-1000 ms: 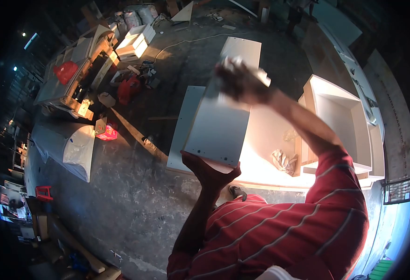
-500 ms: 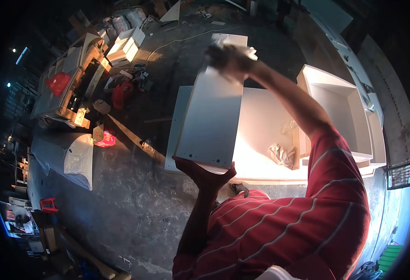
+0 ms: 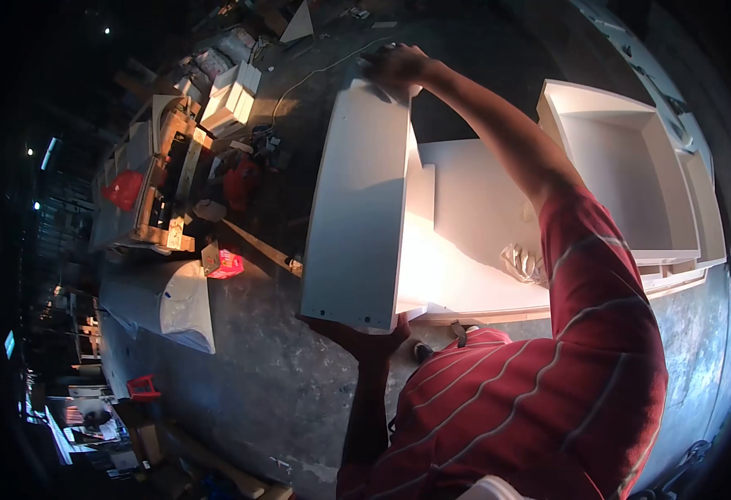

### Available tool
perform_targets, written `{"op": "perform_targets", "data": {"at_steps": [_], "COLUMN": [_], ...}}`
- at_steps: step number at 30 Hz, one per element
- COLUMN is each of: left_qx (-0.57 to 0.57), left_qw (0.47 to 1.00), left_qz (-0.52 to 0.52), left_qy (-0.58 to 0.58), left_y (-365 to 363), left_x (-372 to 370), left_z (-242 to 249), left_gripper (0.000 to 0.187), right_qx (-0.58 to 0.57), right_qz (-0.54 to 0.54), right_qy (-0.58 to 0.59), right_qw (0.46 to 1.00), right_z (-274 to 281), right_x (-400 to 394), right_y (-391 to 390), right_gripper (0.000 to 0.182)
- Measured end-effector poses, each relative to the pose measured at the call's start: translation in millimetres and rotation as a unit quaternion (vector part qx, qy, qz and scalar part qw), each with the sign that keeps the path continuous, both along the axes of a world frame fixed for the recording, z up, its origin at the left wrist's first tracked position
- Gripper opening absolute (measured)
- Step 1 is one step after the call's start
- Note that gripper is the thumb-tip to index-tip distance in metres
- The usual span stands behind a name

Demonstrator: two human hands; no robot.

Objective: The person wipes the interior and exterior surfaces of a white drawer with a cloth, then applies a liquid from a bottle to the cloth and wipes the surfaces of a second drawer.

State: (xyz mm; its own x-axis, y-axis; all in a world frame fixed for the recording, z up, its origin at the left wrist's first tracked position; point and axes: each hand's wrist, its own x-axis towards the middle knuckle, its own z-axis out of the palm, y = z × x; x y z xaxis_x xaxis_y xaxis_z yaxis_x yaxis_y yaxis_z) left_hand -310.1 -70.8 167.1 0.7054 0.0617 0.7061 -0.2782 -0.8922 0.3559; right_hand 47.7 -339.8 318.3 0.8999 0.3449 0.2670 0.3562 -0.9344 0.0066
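A long white box-like panel piece [image 3: 357, 200] stands tilted in front of me, with small dark holes along its near edge. Under its near end my left hand [image 3: 359, 337] is wrapped round the bottom edge, thumb at the right corner. At the far end my right hand [image 3: 396, 68] presses a whitish cloth, partly hidden by the fingers, onto the top. Behind the piece lies a large white panel [image 3: 474, 192], with a crumpled cloth or glove [image 3: 522, 263] on it.
A white open drawer-like box [image 3: 611, 167] stands at the right. Left are a wooden frame bench [image 3: 165, 237] with a red item [image 3: 124, 191], a pink-red box [image 3: 228, 264], a covered block [image 3: 186, 304] and a red stool [image 3: 142, 387]. Stacked white pieces [image 3: 230, 98] stand behind.
My right hand has moved to the far end of the white piece with the cloth. The piece has shifted left and its side now shows more. The camera view has turned somewhat.
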Motion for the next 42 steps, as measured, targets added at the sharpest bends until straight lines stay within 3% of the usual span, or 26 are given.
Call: {"op": "perform_targets", "data": {"at_steps": [1,5,7,9,11,13,15,16,18,20,22,24,26,29,30,31,32,33,36,37,38,40,42], "left_qx": [0.011,0.019,0.049,-0.026,0.027,-0.089,-0.081,0.066,0.206,0.152,0.188,0.235,0.204,0.149,0.168,0.188,0.138,0.139,0.044,0.045,0.032,0.006,-0.057], "left_qw": [1.0,1.0,0.998,0.997,0.995,0.994,0.994,0.991,0.955,0.942,0.917,0.903,0.876,0.883,0.879,0.875,0.887,0.885,0.886,0.886,0.894,0.915,0.902], "left_qz": [-0.002,-0.012,-0.014,-0.042,-0.018,-0.016,-0.003,-0.064,-0.078,-0.121,-0.109,-0.057,-0.017,-0.075,-0.051,-0.027,-0.039,-0.041,-0.115,-0.116,-0.124,-0.109,-0.15], "left_qy": [0.005,0.01,0.023,0.064,0.093,0.054,0.07,0.095,0.2,0.274,0.336,0.355,0.437,0.44,0.443,0.446,0.439,0.443,0.446,0.448,0.43,0.388,0.401], "left_y": [3.2,22.9,32.3,38.0,35.4,41.5,54.2,40.5,0.8,-38.4,-66.0,-89.0,-116.8,-131.6,-128.5,-124.2,-130.6,-127.4,-123.1,-120.8,-117.1,-92.2,-77.0], "left_x": [-1.1,-7.5,-12.0,-16.2,-24.6,-24.0,-21.4,-15.3,9.8,51.3,107.8,159.1,197.0,238.6,258.9,272.7,265.4,271.3,274.4,266.0,259.8,263.8,242.2], "left_z": [-1.7,-9.5,-5.7,1.8,30.9,53.5,95.1,133.8,186.7,206.6,211.3,209.1,204.7,186.6,180.9,177.0,184.4,182.5,188.7,190.9,193.8,188.2,201.4], "left_gripper": [0.139,0.134,0.134,0.132,0.132,0.13,0.125,0.117,0.112,0.112,0.112,0.119,0.118,0.131,0.13,0.13,0.119,0.119,0.101,0.101,0.097,0.081,0.083], "right_qx": [0.117,0.146,0.268,0.296,0.333,0.371,0.38,0.385,0.389,0.439,0.485,0.721,0.787,0.811,0.786,0.73,0.697,0.602,0.58,0.556,0.532,0.549,0.562], "right_qz": [-0.058,-0.09,-0.021,0.017,-0.129,-0.139,-0.149,-0.151,-0.157,-0.159,-0.16,-0.217,-0.24,-0.288,-0.316,-0.344,-0.345,-0.381,-0.392,-0.389,-0.383,-0.349,-0.315], "right_qy": [0.07,0.12,0.057,0.017,0.111,0.103,0.094,0.096,0.095,0.095,0.092,0.025,-0.059,0.024,0.069,0.119,0.142,0.233,0.303,0.275,0.245,0.293,0.34], "right_qw": [0.989,0.978,0.961,0.955,0.928,0.912,0.908,0.905,0.903,0.879,0.855,0.657,0.565,0.508,0.526,0.578,0.613,0.662,0.647,0.681,0.714,0.701,0.685], "right_z": [-0.1,0.5,-18.7,-39.6,-4.3,2.2,4.2,3.7,4.7,1.4,-5.7,-25.4,-70.0,-163.8,-197.4,-234.6,-279.4,-312.0,-370.5,-382.6,-382.6,-374.6,-371.9], "right_x": [17.6,45.3,73.2,98.3,47.6,33.8,31.0,31.1,30.1,31.9,30.7,23.7,11.6,-41.2,-68.9,-95.1,-113.7,-135.4,-184.6,-193.0,-197.3,-194.9,-189.6], "right_y": [-0.5,-6.3,-16.2,-19.4,-7.3,-9.1,-5.7,-5.5,-2.5,-3.7,-4.3,-4.4,-1.4,9.0,15.5,22.0,33.1,37.5,51.2,56.9,59.1,50.8,48.3], "right_gripper": [0.053,0.054,0.048,0.047,0.045,0.037,0.036,0.036,0.036,0.037,0.039,0.047,0.055,0.057,0.058,0.056,0.058,0.061,0.063,0.064,0.065,0.065,0.066]}}
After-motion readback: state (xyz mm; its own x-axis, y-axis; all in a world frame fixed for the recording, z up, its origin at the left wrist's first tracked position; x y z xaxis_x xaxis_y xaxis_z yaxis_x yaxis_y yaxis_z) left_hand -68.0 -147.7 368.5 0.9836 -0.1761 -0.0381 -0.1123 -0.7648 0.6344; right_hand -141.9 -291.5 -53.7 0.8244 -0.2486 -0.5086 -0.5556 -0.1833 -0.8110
